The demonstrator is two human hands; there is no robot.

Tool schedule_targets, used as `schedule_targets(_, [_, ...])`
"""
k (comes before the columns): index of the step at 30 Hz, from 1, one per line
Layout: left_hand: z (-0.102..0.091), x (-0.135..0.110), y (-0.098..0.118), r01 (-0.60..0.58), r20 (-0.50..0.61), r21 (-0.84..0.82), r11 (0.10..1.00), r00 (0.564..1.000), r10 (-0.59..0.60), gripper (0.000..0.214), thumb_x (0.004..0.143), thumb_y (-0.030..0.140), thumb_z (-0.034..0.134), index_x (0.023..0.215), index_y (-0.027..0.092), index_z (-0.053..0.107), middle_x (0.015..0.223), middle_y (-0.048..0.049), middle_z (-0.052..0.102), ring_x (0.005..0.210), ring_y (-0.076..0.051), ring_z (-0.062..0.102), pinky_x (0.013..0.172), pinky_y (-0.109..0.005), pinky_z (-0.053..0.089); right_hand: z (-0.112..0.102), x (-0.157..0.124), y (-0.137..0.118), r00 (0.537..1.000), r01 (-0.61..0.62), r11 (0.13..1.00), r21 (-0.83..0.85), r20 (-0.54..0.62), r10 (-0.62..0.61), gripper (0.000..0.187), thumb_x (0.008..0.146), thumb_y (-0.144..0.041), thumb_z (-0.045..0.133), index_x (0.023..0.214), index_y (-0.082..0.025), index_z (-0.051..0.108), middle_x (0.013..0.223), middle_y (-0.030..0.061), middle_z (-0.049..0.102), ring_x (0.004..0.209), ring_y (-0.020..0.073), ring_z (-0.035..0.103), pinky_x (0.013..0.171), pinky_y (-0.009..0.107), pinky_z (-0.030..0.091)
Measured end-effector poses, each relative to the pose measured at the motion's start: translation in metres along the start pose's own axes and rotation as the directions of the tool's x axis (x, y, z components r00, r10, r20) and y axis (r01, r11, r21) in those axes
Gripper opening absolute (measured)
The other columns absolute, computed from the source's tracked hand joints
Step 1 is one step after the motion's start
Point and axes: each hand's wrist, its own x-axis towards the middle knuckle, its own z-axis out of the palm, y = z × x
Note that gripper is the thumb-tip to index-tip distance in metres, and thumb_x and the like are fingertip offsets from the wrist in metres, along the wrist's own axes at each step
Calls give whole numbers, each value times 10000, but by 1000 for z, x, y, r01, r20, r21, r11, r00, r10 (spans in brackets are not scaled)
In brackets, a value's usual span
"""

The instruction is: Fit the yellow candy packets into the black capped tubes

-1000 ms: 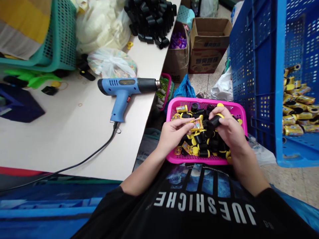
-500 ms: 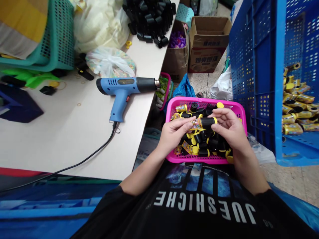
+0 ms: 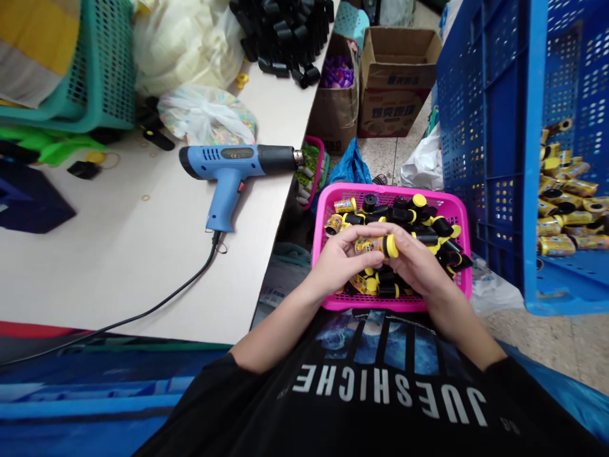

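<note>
A small black canister with a yellow cap (image 3: 392, 246) is held sideways over the pink basket (image 3: 320, 254). Its body is mostly covered by a yellow printed sleeve (image 3: 368, 246), leaving a black band beside the cap. My left hand (image 3: 340, 259) is closed around the sleeved end, thumb in front and fingers behind. At the capped end, my right hand (image 3: 419, 261) grips the canister, with some of its fingers hidden behind. Below both hands, the basket holds many black canisters (image 3: 387, 290) with yellow caps, a few wearing printed sleeves.
On the white table (image 3: 118, 254) to the left lies a blue heat gun (image 3: 226, 174), its cord trailing to the front. Black canisters (image 3: 285, 38) are heaped at the back. Right stands a blue crate (image 3: 528, 190) with sleeved canisters. Cardboard boxes (image 3: 387, 111) stand behind the basket.
The sleeve has gone from the canister's end to covering most of its body. My right hand has moved left, closing in on the canister and my left hand.
</note>
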Motion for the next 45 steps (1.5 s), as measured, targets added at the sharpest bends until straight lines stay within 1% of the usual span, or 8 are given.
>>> schedule_targets(4, [3, 0, 0, -83, 5, 74, 994, 997, 83, 378, 705, 308, 925, 1060, 225, 822, 1163, -66, 802, 1159, -247, 725, 1056, -347, 559, 8, 2, 10, 997, 77, 995, 58, -15, -76, 500, 884, -687, 651, 1125, -254, 716, 1173, 64, 720, 1103, 239, 682, 963, 385, 581])
schedule_targets(9, [1, -1, -4, -48, -2, 80, 996, 999, 48, 430, 710, 337, 920, 1111, 225, 814, 1226, -79, 788, 1211, -276, 711, 1099, -385, 527, 0, 4, 20, 988, 150, 986, -79, -32, -152, 477, 896, -676, 646, 1117, -259, 716, 1176, 61, 716, 1156, 248, 662, 1073, 426, 508])
schedule_targets(14, [2, -2, -8, -35, -41, 94, 995, 998, 39, 434, 684, 352, 932, 1075, 203, 814, 1203, -94, 794, 1183, -281, 722, 1074, -396, 541, -8, 6, 28, 970, 231, 961, -151, -42, -240, 415, 925, -649, 628, 1072, -276, 733, 1148, 45, 710, 1164, 238, 644, 1131, 438, 452])
schedule_targets(19, [6, -1, -8, -43, 4, 58, 997, 999, 43, 408, 699, 326, 922, 1067, 205, 794, 1239, -88, 778, 1186, -263, 717, 1016, -358, 569, -3, 4, 24, 992, 127, 991, 43, -21, -126, 434, 934, -669, 590, 1085, -278, 705, 1073, 44, 712, 1001, 223, 682, 941, 411, 568])
schedule_targets(23, [7, -1, -4, -101, 37, 105, 989, 995, 97, 367, 694, 309, 922, 1026, 203, 807, 1243, -89, 776, 1223, -265, 701, 1052, -356, 550, 1, 4, 24, 987, 157, 980, 120, 11, -160, 457, 860, -666, 697, 1101, -278, 689, 1131, 54, 716, 1071, 240, 684, 988, 438, 559])
schedule_targets(33, [8, -5, -10, -63, -47, 200, 978, 996, 74, 432, 690, 385, 920, 1052, 179, 807, 1136, -102, 804, 1102, -259, 736, 1003, -358, 557, -8, 9, 46, 943, 312, 943, -120, -81, -322, 440, 893, -697, 628, 1011, -276, 675, 1127, 47, 677, 1136, 239, 634, 1082, 449, 487])
schedule_targets(41, [0, 1, -8, -48, 48, 187, 981, 998, 40, 474, 625, 448, 948, 1009, 208, 812, 1033, -49, 792, 962, -222, 738, 908, -328, 570, -9, 12, 29, 963, 267, 950, -162, 71, -259, 461, 838, -714, 688, 975, -283, 597, 1163, 37, 624, 1171, 247, 611, 1062, 427, 496])
schedule_targets(45, [-13, 1, 10, -44, 64, 235, 971, 998, 30, 483, 685, 517, 896, 1040, 205, 800, 1058, -58, 771, 948, -219, 728, 883, -321, 564, -4, 7, 19, 971, 239, 922, -303, 62, -231, 515, 910, -763, 533, 1119, -295, 570, 1180, 47, 618, 1110, 231, 615, 950, 384, 520])
